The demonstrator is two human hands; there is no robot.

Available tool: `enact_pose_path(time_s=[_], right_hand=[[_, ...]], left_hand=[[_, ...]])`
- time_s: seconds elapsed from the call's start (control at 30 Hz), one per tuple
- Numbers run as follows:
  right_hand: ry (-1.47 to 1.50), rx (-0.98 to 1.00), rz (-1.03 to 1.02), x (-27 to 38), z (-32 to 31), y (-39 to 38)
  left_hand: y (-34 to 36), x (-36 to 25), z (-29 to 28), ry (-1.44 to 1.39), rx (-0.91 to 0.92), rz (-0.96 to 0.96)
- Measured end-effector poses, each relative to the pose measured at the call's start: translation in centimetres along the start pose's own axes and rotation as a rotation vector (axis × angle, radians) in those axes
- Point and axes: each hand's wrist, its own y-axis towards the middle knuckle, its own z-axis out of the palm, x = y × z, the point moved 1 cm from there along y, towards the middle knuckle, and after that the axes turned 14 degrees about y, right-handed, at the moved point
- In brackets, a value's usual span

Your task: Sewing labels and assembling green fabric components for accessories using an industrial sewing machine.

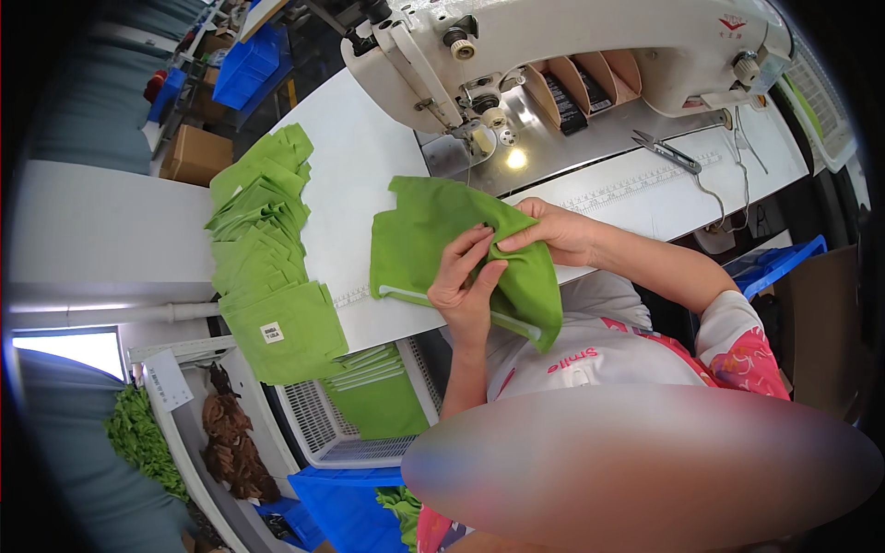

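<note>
A green fabric piece (415, 235) with a narrow white strip along its near edge is held up in front of the sewing machine (461, 111). The fingers and thumb of my left hand (463, 281) are closed on a fold near its middle. Beside it, my right hand (558, 232) pinches the cloth's right side, thumb on top. The far corner of the cloth lies close to the machine's needle area, where a small light shines on the metal plate. What lies under the folds is hidden.
Overlapping green fabric pieces (277, 318), the nearest with a white label, lie on the table's left. Thread snips (668, 152) rest right of the machine. A white basket (313, 415) below holds more green pieces. Blue bins (346, 507) and a cardboard box (196, 154) stand around.
</note>
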Motion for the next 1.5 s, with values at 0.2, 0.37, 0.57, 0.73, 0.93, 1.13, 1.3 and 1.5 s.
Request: enact_pose_path(time_s=[0.2, 0.37, 0.57, 0.73, 0.93, 1.13, 1.3, 1.5], right_hand=[[-0.205, -0.054, -0.2, 0.9, -0.6, 0.3], [-0.551, -0.283, -0.484, 1.8, 1.3, -1.9], [-1.372, -0.021, -1.07, 0.4, 1.9, -3.7], [-1.242, -0.162, -0.948, -0.3, 2.3, -2.7], [-1.116, -0.037, -0.434, 0.5, 2.8, -2.0], [-1.459, 0.191, -0.426, 3.7, 3.5, -1.8], [-1.333, 0.119, -0.665, 1.9, 2.9, -1.9], [-1.15, -0.056, -0.712, -0.1, 2.5, -2.3]], left_hand=[[0.4, 0.2, -1.1, 0.192, -0.026, 0.004], [1.7, 0.1, -2.5, 0.481, -0.076, 0.072], [1.9, 0.7, -2.2, 0.127, -0.002, -0.113], [2.0, 0.7, -2.1, 0.28, -0.032, 0.094], [2.6, -0.7, -2.7, 0.404, 0.043, 0.234], [5.3, -2.7, -5.6, 0.457, 0.28, 0.079], [4.7, -1.9, -5.2, 0.292, 0.313, 0.068], [3.5, -2.3, -4.6, 0.175, 0.303, -0.098]])
